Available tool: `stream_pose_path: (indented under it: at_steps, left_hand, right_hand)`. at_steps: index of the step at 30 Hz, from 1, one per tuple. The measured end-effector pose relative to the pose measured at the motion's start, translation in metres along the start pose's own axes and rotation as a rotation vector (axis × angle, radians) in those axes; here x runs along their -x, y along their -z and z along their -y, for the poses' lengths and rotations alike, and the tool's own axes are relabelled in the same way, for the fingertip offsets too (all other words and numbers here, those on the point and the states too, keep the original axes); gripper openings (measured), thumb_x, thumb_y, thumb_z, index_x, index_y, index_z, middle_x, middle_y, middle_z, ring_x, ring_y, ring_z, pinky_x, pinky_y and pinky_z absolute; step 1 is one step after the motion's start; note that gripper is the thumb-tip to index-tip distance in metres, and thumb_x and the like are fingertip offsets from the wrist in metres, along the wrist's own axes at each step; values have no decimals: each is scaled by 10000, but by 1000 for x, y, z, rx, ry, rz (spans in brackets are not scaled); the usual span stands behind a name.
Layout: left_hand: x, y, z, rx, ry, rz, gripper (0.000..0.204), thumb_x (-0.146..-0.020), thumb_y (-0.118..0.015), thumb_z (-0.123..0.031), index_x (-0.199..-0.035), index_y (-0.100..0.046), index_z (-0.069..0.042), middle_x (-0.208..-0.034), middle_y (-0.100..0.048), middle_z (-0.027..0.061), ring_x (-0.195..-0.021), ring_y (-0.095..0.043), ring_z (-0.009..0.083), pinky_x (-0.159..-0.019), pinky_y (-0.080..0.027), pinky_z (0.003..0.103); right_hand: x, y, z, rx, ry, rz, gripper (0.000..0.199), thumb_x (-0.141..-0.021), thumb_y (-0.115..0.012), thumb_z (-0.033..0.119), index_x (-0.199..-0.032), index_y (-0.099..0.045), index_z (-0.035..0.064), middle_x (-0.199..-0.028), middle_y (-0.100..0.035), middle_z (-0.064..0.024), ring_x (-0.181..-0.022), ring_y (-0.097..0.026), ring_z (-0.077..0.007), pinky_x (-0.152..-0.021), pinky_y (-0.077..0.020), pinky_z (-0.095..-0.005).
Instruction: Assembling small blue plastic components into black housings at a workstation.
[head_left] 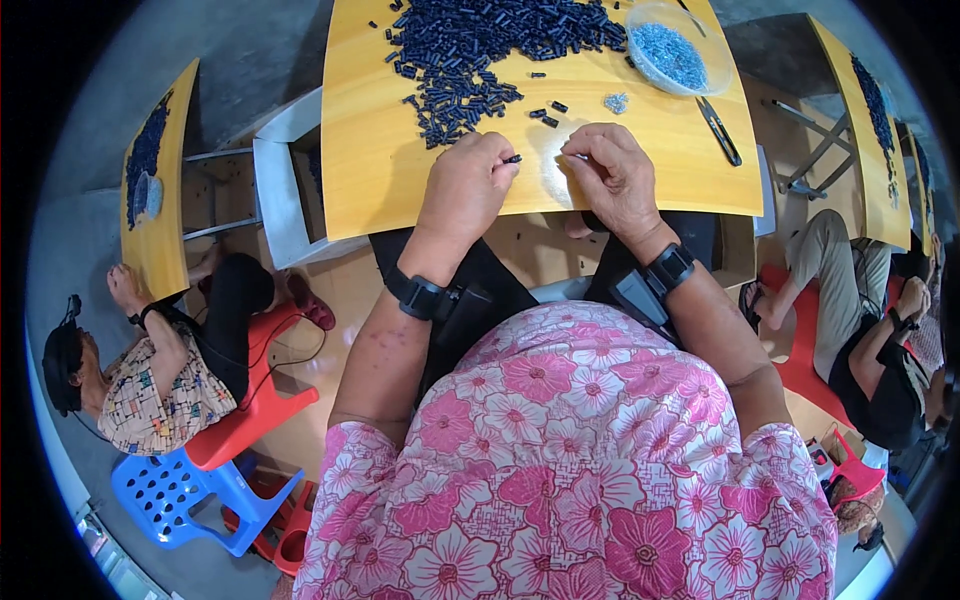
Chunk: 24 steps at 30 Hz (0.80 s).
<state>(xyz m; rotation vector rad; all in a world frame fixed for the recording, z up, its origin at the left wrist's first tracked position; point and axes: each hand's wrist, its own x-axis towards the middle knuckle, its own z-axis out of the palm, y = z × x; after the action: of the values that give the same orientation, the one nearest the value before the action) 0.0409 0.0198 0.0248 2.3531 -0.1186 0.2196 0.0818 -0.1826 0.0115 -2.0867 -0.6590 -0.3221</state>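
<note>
Over the near edge of the yellow table [390, 170], my left hand [466, 185] pinches a small black cylindrical piece [513, 159] between thumb and fingertips. My right hand [618, 178] is a short way to its right, thumb and forefinger drawn together. Whatever it may hold is too small to make out. Beyond my left hand spreads a big pile of short black cylindrical pieces [470, 50]. A few loose black pieces [545, 116] lie between the pile and my right hand. Past that hand sits a little heap of small clear bits [616, 103].
A clear plastic bowl [640, 66] of small bluish transparent parts stands at the far right. Near it lies a slim black-handled tool [720, 132]. Co-workers sit at similar tables on both sides. A blue plastic stool [190, 492] and a red stool [262, 375] stand at left.
</note>
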Motion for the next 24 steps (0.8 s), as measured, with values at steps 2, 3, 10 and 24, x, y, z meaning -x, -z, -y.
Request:
stream_pose_path:
  at_steps: [2,3,10,24]
  left_hand:
    - [1,1,-3,33,35,-11,120,-781,-721,-61,-868,-645,-25,-770,-627,128,-698,-622,267,-643,-503,363]
    - [0,1,-6,100,40,-38,117,-782,-721,-65,-868,-650,-27,-773,-629,128,-700,-623,268,-646,-503,366]
    - [6,-6,-8,-40,34,-7,154,-783,-743,-106,-890,-656,-37,-767,-629,103,-692,-618,261,-646,-502,363]
    - [10,-8,-8,30,72,-94,131,-770,-751,-102,-880,-696,-57,-762,-622,84,-670,-622,235,-622,-506,343]
  right_hand:
    - [0,0,1,1,11,-1,125,-714,-732,45,-818,-680,91,-889,-667,-66,-871,-628,-275,-781,-524,-374]
    - [0,1,1,-6,-3,-8,125,-715,-731,45,-818,-680,92,-888,-667,-67,-874,-628,-274,-783,-524,-374]
    - [6,4,1,-59,-81,13,131,-730,-722,25,-843,-687,82,-908,-663,-77,-897,-628,-268,-795,-522,-364]
    - [-1,0,6,50,42,126,142,-739,-725,103,-878,-727,125,-920,-652,-61,-882,-614,-274,-793,-509,-385]
